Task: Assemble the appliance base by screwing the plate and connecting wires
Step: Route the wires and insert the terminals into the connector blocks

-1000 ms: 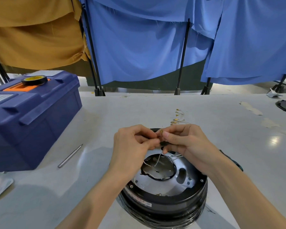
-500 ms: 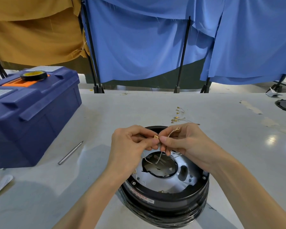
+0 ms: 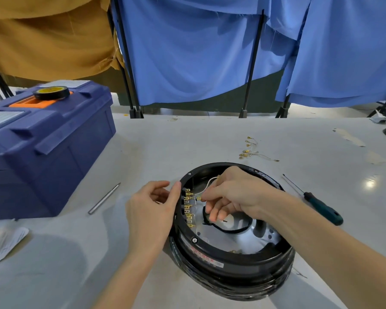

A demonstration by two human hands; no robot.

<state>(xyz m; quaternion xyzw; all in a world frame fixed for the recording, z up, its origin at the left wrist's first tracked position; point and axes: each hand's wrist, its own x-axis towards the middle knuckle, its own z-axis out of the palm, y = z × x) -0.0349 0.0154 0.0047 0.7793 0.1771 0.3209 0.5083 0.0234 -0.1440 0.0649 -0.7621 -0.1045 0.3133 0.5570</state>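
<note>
A round black appliance base [image 3: 232,259] lies on the white table, with a silver metal plate [image 3: 243,239] inside it. A row of brass terminals [image 3: 188,207] lines the inner left wall. My right hand [image 3: 234,195] reaches into the base and pinches a thin white wire [image 3: 206,186] with a brass connector at its end, close to the terminals. My left hand [image 3: 152,210] rests against the outer left rim, thumb on the rim's top edge, fingers loosely curled.
A blue toolbox [image 3: 42,148] with a tape roll [image 3: 51,92] stands at the left. A metal rod [image 3: 104,198] lies beside it. A green-handled screwdriver [image 3: 316,204] lies right of the base. Several spare brass-tipped wires [image 3: 252,150] lie behind it.
Both hands have lowered from holding the wire together above the base. My right hand now carries the wire inside toward the terminals, and my left has gone to the rim.
</note>
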